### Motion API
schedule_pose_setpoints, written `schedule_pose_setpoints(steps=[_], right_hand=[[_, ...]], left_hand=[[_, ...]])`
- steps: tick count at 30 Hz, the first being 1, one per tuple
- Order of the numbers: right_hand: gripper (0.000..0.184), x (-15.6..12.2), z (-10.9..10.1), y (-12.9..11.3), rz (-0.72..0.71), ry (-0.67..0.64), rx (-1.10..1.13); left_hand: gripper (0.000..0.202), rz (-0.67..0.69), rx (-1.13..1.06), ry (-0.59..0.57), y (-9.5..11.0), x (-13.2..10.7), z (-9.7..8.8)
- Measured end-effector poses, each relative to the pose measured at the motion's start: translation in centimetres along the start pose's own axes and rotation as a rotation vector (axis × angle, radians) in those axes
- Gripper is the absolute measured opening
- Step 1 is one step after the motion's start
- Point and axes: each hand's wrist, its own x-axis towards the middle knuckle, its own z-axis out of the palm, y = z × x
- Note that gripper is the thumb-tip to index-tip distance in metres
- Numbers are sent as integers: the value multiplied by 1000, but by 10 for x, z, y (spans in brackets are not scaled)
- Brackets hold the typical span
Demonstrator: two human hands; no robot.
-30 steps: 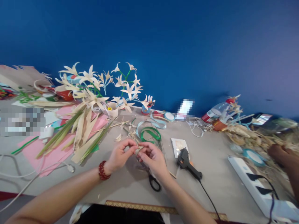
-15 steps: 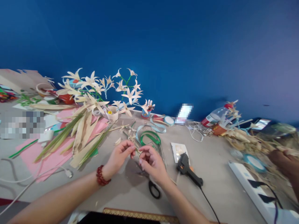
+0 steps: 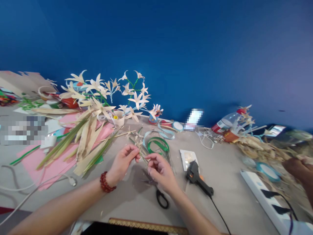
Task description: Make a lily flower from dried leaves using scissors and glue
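My left hand [image 3: 122, 164], with a red bead bracelet [image 3: 105, 182] on its wrist, pinches a small pale husk piece [image 3: 141, 154] between thumb and fingers. My right hand [image 3: 160, 169] is curled close beside it, fingertips pinching the same small piece from the right. Both hands hover just above the grey table [image 3: 227, 182], over black-handled scissors [image 3: 158, 194]. A loop of green ribbon [image 3: 158, 144] lies just behind the hands.
A black glue gun [image 3: 197, 178] with its cord lies right of my right hand. Dried husk leaves [image 3: 85, 140] on pink paper and husk flowers [image 3: 110, 91] stand left. A white power strip [image 3: 266, 195] lies at right, where another person's hand [image 3: 297, 168] rests among husks.
My hands have drawn slightly apart, the right hand dropping a little lower and to the right. The view has shifted slightly.
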Motion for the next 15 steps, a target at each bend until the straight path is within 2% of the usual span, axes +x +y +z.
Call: schedule_pose_setpoints(steps=[9, 15], right_hand=[[16, 3, -15, -6, 26, -4, 79], [13, 4, -27, -9, 54, -48, 85]], left_hand=[[20, 43, 58, -5, 3, 1, -4], [19, 52, 47, -31, 6, 1, -6]])
